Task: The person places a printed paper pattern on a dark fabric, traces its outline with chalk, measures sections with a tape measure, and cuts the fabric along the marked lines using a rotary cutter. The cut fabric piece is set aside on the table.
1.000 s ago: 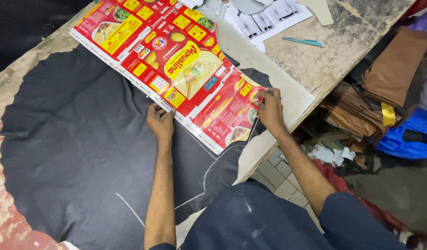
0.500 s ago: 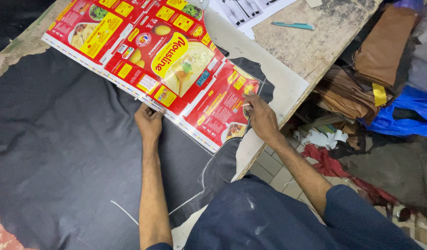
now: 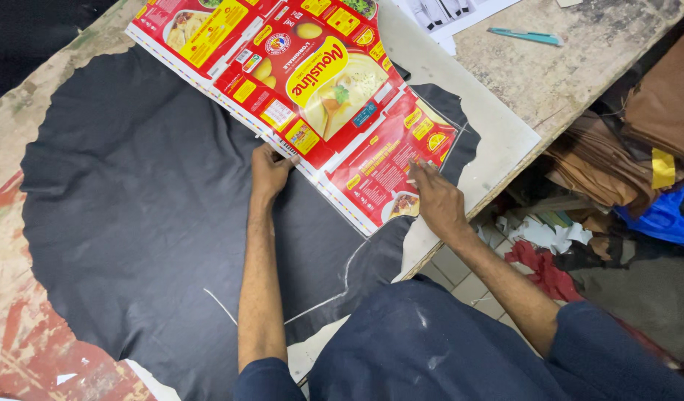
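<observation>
A large black leather hide lies spread over the worktable. On top of it rests a flattened red and yellow food carton, cut to a pattern shape. My left hand grips the carton's lower edge near its middle. Over the carton's lower right corner, my right hand presses down; it seems to pinch a small marking tool, though the tool is hard to make out. White chalk lines run across the hide near my body.
A teal pen and white papers lie on the worn wooden tabletop at the far right. Brown leather pieces, a blue bag and scraps pile up beyond the table's right edge.
The carton pattern and both hands have stayed together on the hide; the carton seems to sit slightly further left on it. My hands keep the same hold.
</observation>
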